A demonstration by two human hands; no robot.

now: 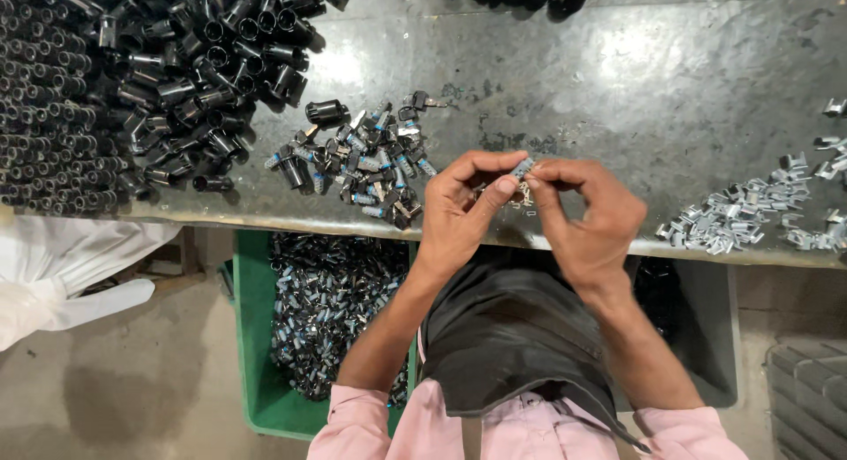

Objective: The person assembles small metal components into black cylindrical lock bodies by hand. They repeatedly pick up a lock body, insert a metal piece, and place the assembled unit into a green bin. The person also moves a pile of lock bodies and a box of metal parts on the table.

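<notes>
Frame centre: left hand (459,215) and right hand (589,220) both pinch one small metal part (522,167) between fingertips. It looks light, stiff and fiddly; best gripped at its ends. Black tubes (176,81) sit upper left.

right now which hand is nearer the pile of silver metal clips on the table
Right. The right hand is beside the silver clips, to their left; the left hand is farther left, beyond it.

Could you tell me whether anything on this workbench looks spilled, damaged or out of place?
Nothing stands out. The black tubes, the assembled pieces and the metal clips lie in loose but separate heaps on the table. The left hand and right hand pinch one small part between them.
</notes>
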